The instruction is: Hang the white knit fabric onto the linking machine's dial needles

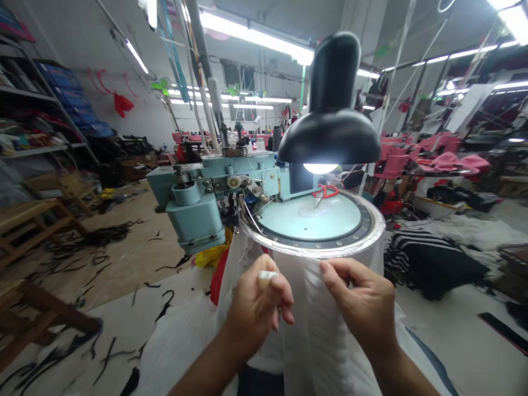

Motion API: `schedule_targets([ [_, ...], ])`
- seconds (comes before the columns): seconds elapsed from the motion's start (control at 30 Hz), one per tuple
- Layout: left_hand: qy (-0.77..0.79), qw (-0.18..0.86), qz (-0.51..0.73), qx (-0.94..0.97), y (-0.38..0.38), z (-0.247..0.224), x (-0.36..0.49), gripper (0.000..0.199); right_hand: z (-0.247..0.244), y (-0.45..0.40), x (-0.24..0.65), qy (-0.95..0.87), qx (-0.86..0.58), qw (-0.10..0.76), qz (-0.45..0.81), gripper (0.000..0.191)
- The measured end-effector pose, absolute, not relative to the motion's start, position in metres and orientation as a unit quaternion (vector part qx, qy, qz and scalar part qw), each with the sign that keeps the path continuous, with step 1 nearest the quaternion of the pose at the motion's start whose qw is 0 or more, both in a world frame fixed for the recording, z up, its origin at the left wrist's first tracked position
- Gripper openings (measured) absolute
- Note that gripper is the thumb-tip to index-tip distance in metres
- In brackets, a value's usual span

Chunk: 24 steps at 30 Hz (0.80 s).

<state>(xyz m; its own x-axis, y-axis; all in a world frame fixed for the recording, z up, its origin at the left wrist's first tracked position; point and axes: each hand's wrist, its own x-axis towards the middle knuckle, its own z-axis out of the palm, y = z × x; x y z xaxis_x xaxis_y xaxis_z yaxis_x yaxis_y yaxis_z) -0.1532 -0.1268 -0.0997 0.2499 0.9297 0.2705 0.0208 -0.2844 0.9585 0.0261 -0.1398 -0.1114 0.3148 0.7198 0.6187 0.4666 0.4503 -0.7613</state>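
Note:
White knit fabric (295,286) hangs from the rim of a round dial on a pale teal linking machine (196,217). My right hand (363,300) pinches this fabric between thumb and forefinger, just under the front of the rim. Left of it, my left hand (258,305) is curled in front of the cloth, a white wrap (267,275) around one finger. Whatever its fingertips may hold is hidden. On the dial's flat plate (289,220) lies a pair of scissors with red handles (325,191).
A black lamp (330,135) shines down over the dial from close above. Wooden stools (39,313) stand at the left, among dark scraps on the floor. Dark striped garments (433,258) and white cloth are heaped at the right. Pink pieces (462,162) lie farther back.

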Motion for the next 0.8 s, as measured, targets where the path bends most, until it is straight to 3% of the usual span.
schedule_targets([
  [0.1,0.359,0.578,0.462,0.569,-0.119,-0.132,-0.129,0.059,-0.109,-0.139,0.024,-0.581,-0.525,0.619,0.063,0.021],
  [0.23,0.327,0.616,0.459,0.551,-0.091,-0.138,-0.111,0.068,-0.119,-0.143,0.041,-0.577,-0.567,0.584,0.063,0.026],
  [0.33,0.334,0.612,0.468,0.543,-0.089,-0.134,-0.115,0.069,-0.132,-0.15,0.067,-0.558,-0.589,0.537,0.228,0.028],
  [0.4,0.343,0.601,0.482,0.538,-0.097,-0.135,-0.121,0.066,-0.137,-0.152,0.079,-0.519,-0.551,0.538,0.371,0.033],
  [0.47,0.337,0.6,0.494,0.531,-0.105,-0.137,-0.125,0.06,-0.134,-0.152,0.081,-0.506,-0.507,0.55,0.43,0.035],
  [0.67,0.349,0.62,0.533,0.458,-0.109,-0.141,-0.125,0.058,-0.112,-0.147,0.05,-0.638,-0.461,0.549,0.28,0.02],
  [0.8,0.351,0.627,0.527,0.454,-0.103,-0.14,-0.128,0.06,-0.107,-0.15,0.049,-0.655,-0.455,0.562,0.217,0.025],
])
